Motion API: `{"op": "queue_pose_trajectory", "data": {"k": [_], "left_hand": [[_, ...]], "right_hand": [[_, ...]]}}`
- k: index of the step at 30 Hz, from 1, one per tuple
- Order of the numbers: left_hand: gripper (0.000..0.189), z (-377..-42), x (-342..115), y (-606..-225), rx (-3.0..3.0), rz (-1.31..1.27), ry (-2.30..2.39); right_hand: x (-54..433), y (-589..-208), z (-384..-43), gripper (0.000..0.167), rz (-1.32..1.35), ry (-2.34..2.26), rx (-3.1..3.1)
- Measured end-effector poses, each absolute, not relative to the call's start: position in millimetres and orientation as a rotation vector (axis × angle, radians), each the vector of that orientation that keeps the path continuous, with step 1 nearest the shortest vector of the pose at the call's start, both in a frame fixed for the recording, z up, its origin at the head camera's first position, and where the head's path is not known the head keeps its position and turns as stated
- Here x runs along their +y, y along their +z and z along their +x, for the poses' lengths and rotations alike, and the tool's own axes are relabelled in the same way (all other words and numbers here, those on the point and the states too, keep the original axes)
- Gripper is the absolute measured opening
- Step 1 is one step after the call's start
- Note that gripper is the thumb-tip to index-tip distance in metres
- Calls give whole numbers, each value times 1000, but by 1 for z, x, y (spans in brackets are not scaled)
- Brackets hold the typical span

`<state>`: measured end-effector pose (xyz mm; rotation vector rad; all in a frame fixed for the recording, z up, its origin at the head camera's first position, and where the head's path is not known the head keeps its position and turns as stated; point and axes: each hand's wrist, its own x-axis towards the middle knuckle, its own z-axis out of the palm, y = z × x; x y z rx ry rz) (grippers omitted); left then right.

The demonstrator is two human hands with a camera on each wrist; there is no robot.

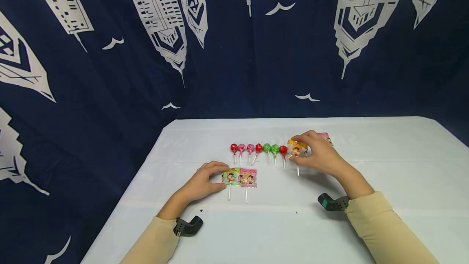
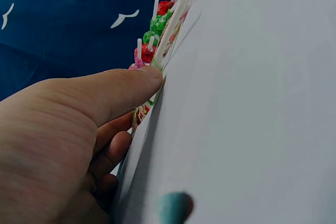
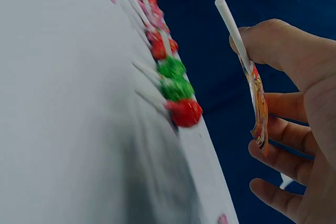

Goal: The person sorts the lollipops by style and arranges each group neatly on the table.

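Note:
My right hand [image 1: 318, 152] pinches a flat lollipop in an orange wrapper [image 1: 294, 146] by its edges. In the right wrist view this lollipop [image 3: 257, 100] is lifted off the table, its white stick beside the thumb. My left hand [image 1: 205, 180] rests on the table, thumb and fingers holding the left edge of a flat lollipop in a green wrapper [image 1: 231, 176]. A pink-wrapped flat lollipop [image 1: 250, 177] lies against that one on its right. Behind them runs a row of several round lollipops, from a red one [image 1: 234, 148] through green [image 1: 275, 149] to another red one [image 1: 283, 150].
Another pink wrapper [image 1: 325, 137] lies beyond my right hand, partly hidden by it. The white table [image 1: 264, 231] ends at a dark blue patterned curtain [image 1: 234, 72]. Small dark specks lie near my left wrist.

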<state>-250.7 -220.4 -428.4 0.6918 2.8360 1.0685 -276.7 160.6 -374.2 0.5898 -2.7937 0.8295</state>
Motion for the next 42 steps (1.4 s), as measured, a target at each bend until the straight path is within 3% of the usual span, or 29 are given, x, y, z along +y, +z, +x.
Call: {"op": "queue_pose_trajectory", "data": {"k": [20,42], "left_hand": [[49,-251,-221,-428,2830,678,1064],[48,-251,-220,-428,2827,668,1072]], "right_hand": [[106,-397,-260,61,791,752,-2803],[89,-415,-252,59,869,560,-2780]]}}
